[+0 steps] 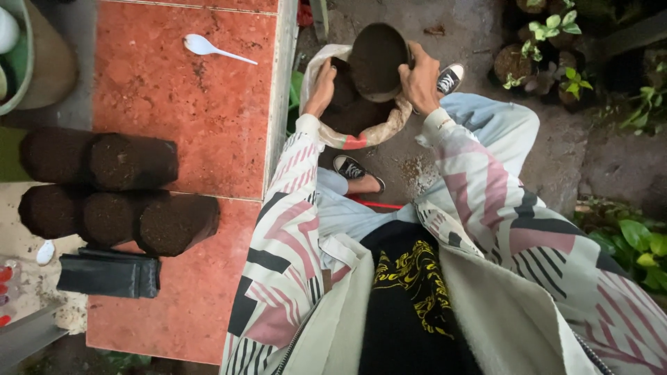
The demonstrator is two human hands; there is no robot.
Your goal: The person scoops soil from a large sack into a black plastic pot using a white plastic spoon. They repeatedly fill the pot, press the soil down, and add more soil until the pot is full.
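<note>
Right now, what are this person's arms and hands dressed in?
Both arms wear long, loose sleeves of a pale cream jacket patterned with pink, black and grey stripes and zigzags. The cuffs end at the wrists. The left hand and right hand are bare, with no gloves, and no rings or watch show.

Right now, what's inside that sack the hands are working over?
The sack holds dark soil, visible at its open mouth. A soil-filled black grow bag, held by the left hand and right hand, covers much of the opening, so what lies deeper is hidden.
</note>
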